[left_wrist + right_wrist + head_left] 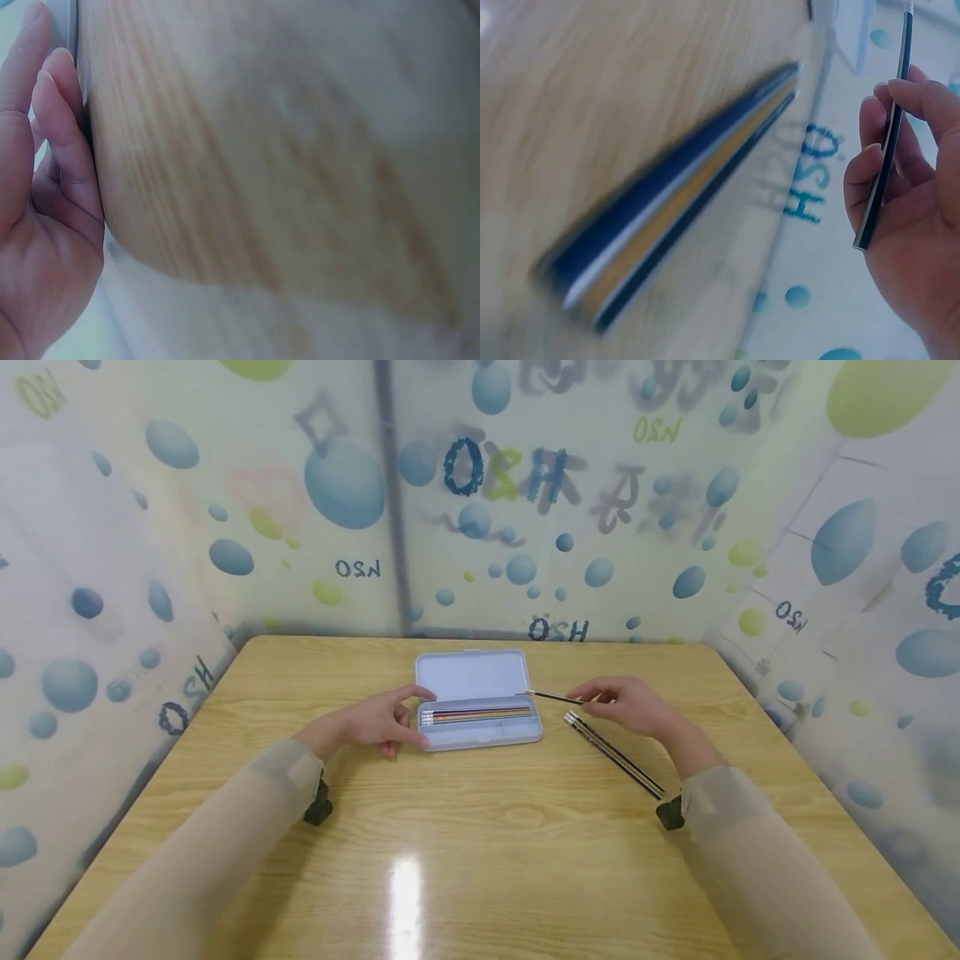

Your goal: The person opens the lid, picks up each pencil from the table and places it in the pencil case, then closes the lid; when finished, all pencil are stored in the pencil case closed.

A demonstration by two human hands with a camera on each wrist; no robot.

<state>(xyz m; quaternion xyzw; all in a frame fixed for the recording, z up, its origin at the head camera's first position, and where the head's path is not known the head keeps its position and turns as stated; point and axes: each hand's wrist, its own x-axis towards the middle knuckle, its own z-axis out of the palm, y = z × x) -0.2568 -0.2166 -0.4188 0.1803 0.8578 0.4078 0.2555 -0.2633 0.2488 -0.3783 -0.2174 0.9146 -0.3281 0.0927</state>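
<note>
A pale blue pencil case (480,745) stands with its lid (472,675) raised on the table. Several pencils (480,714) lie side by side in its rear part, eraser ends to the left. My left hand (378,720) holds the case's left end, index finger at the hinge corner and thumb at the front corner; its other fingers curl loosely beside it. To the right of the case, my right hand (626,703) pinches a dark striped pencil (889,142) between thumb and fingers. The eraser end of this pencil points left, overlapping the case's rear right corner in the head view.
Below my right hand, several more pencils (615,754) lie slanted on the wooden table (480,843), in dark and yellow colours. A patterned curtain (480,568) hangs behind the table and along both sides. A bright reflection shows on the near tabletop.
</note>
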